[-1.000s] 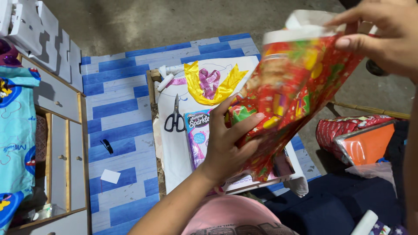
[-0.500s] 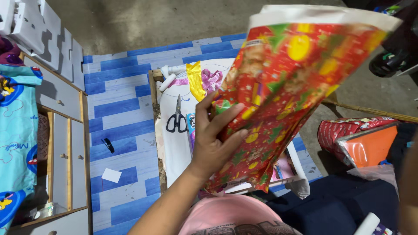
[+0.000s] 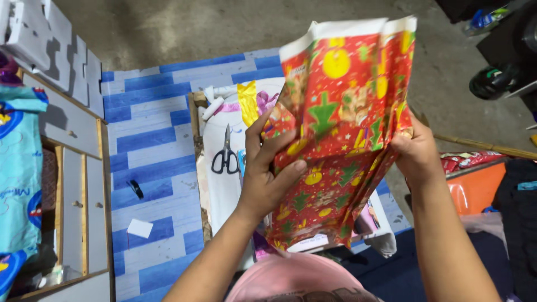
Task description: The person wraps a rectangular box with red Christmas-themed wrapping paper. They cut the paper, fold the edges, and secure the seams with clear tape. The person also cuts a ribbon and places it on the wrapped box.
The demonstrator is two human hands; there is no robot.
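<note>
A sheet of red gift wrap (image 3: 341, 128) printed with green trees and yellow baubles is held upright in front of me, its white underside showing along the top edge. My left hand (image 3: 265, 173) grips its left side, fingers spread on the printed face. My right hand (image 3: 417, 154) holds the right edge from behind. Under the paper lies a small low table (image 3: 215, 184) covered in white, with black-handled scissors (image 3: 225, 154), a yellow ribbon (image 3: 247, 103) and a pink ribbon (image 3: 268, 100) on it.
Blue and white plank-pattern matting (image 3: 151, 151) covers the floor at left, with a small white card (image 3: 139, 227) and a black clip (image 3: 135, 188) on it. A grey drawer unit (image 3: 75, 168) stands far left. An orange box (image 3: 475, 187) sits at right.
The wrap has swung from tilted to upright and nearer the middle. My right hand, out of sight half a second ago, now grips the paper's right edge lower down.
</note>
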